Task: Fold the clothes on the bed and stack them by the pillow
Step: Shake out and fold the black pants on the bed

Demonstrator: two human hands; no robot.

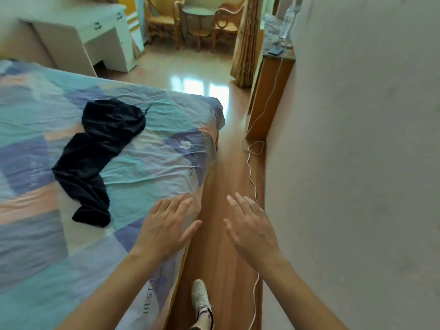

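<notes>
Our left hand (166,225) and right hand (251,226) hover flat, holding nothing, while dark trousers (95,153) lie crumpled, unfolded on the bed (152,163) farther left.

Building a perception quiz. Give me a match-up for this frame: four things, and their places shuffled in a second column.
Things:
1. dark garment
2. white cable
3. phone
4. left hand

Places:
A. on the wooden cabinet top by the wall
B. over the bed's near edge
C. crumpled on the patterned bed sheet
D. trailing along the wood floor

Pairs: 1-C, 2-D, 3-A, 4-B
</notes>
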